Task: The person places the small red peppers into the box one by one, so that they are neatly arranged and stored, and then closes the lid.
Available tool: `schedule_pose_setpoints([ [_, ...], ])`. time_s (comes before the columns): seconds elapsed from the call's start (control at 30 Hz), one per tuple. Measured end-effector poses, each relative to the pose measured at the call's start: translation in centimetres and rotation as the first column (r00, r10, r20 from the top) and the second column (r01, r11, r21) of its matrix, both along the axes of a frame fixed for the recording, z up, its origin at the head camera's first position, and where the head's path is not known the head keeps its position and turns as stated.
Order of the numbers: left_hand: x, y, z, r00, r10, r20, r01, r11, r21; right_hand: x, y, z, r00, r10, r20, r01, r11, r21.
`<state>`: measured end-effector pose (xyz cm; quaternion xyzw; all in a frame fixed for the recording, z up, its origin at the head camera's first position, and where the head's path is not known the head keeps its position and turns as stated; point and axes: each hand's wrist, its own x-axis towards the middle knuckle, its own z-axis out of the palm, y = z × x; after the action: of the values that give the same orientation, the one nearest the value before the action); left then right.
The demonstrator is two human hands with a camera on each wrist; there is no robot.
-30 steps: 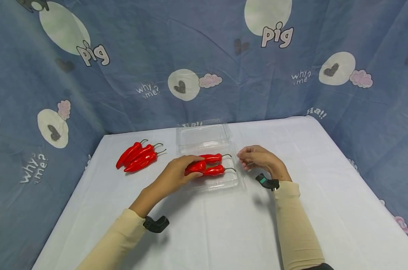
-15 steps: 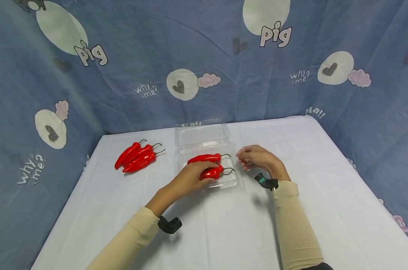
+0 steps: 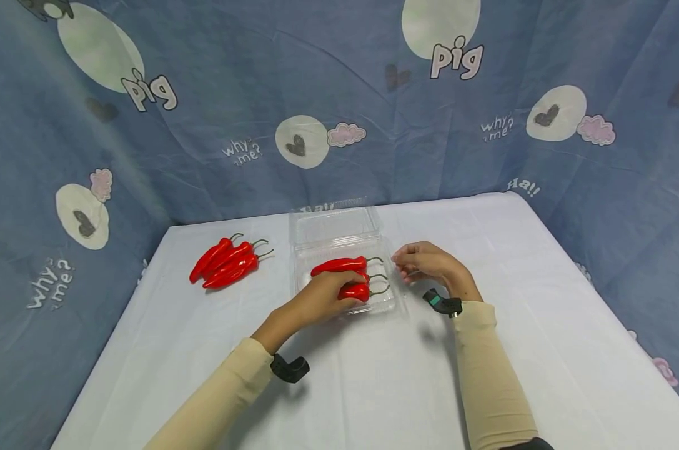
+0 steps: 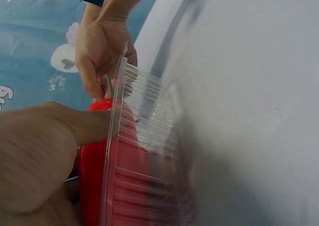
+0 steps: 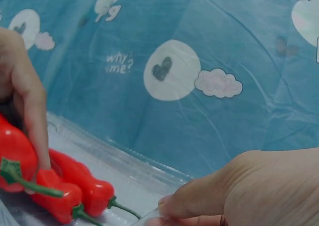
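Observation:
A clear plastic container (image 3: 311, 249) lies with its lid (image 3: 336, 226) folded back. Three red chili peppers are in view at it, stems to the right. My left hand (image 3: 323, 297) reaches over the near wall and grips the nearest chili pepper (image 3: 355, 292), thumb on the near side. In the right wrist view a finger of that hand passes between this pepper (image 5: 16, 154) and the middle pepper (image 5: 60, 198). The far pepper (image 3: 339, 265) lies apart from my fingers. My right hand (image 3: 429, 261) pinches the container's right edge with thumb and fingers.
Three more red chili peppers (image 3: 232, 261) lie together on the white tablecloth (image 3: 204, 350) at the left, stems to the upper right. Behind the table hangs a blue printed cloth (image 3: 204, 175).
My left hand has moved right and nearer with its chili pepper, from the container's left part to its near side. My right hand has kept its place at the edge.

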<state>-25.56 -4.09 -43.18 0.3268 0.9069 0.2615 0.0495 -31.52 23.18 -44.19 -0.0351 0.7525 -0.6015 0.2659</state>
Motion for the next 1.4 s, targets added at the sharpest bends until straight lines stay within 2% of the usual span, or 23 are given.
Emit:
schedule_pose_setpoints([
  [0.43, -0.9, 0.7, -0.4, 0.995, 0.024, 0.095, -0.015, 0.995, -0.101, -0.1, 0.0, 0.1, 1.000, -0.019, 0.017, 0.019, 1.000, 0.018],
  [0.7, -1.1, 0.9, -0.3, 0.993, 0.028, 0.117, -0.014, 0.993, -0.114, -0.2, 0.1, -0.1, 1.000, -0.006, 0.011, 0.006, 1.000, 0.013],
  [1.4, -0.7, 0.8, 0.3, 0.997, 0.015, 0.078, -0.006, 0.993, -0.114, -0.1, 0.1, 0.1, 1.000, -0.016, 0.021, 0.016, 1.000, 0.022],
])
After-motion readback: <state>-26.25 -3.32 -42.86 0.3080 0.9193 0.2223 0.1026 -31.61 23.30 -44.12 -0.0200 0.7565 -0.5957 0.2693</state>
